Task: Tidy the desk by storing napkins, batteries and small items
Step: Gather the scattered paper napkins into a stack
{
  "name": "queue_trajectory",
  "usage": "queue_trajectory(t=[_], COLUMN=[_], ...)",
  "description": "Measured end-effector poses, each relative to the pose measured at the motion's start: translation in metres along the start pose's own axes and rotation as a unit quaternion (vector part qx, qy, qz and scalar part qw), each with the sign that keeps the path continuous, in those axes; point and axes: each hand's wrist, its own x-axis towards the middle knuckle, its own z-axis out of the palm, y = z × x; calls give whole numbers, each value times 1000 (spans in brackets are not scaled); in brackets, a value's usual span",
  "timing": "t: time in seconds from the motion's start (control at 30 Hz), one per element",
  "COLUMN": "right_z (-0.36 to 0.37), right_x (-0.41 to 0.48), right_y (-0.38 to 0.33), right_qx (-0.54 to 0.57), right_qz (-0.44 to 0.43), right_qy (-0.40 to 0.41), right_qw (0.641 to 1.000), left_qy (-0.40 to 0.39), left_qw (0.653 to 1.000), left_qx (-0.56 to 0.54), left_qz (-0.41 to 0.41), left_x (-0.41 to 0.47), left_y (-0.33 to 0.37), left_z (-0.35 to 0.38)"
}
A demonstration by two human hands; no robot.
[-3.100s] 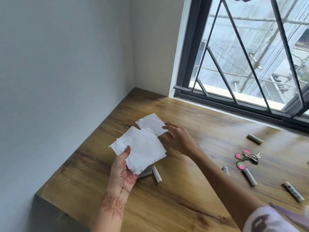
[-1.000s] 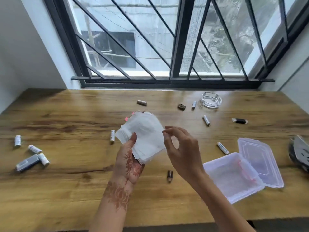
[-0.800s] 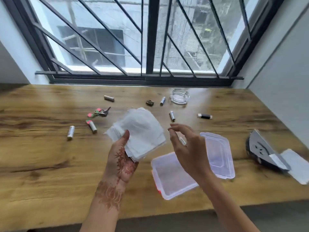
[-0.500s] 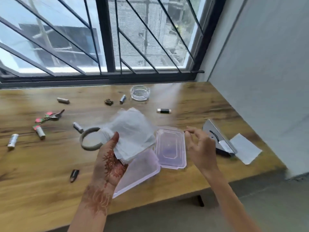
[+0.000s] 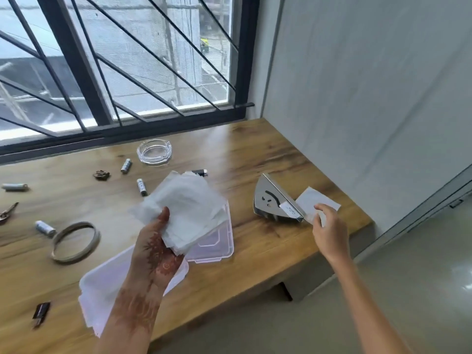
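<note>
My left hand (image 5: pixel 155 251) holds a stack of white napkins (image 5: pixel 189 208) above the open clear plastic box (image 5: pixel 102 290) and its hinged lid (image 5: pixel 217 244). My right hand (image 5: pixel 329 231) reaches to the desk's right end and pinches the near edge of a single napkin (image 5: pixel 315 200), which lies beside a triangular metal napkin holder (image 5: pixel 273 200). Batteries lie loose on the wood: one (image 5: pixel 126 166) near the window, one (image 5: pixel 142 187) behind the stack, one (image 5: pixel 44 228) at the left.
A glass ashtray (image 5: pixel 154 152) stands near the window. A lighter (image 5: pixel 200 171), a small brown item (image 5: pixel 101 174), a wooden ring (image 5: pixel 75 241), keys (image 5: pixel 7 213) and a small black item (image 5: pixel 40 314) are scattered about. The desk's right end meets the wall.
The view has swung right along the desk. My right hand has moved from beside the stack to the single napkin by the metal holder; my left hand still holds the stack.
</note>
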Motion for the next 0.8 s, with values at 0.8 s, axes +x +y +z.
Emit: queue_trajectory(t=[0.8], right_z=[0], right_x=[27], right_y=[23], right_qx=[105], right_qz=[132], right_qy=[58], right_qw=[984], left_qy=[11], left_qw=[999], left_qx=[17], left_qz=[-45], left_x=[-5], left_y=[-25], left_z=[8])
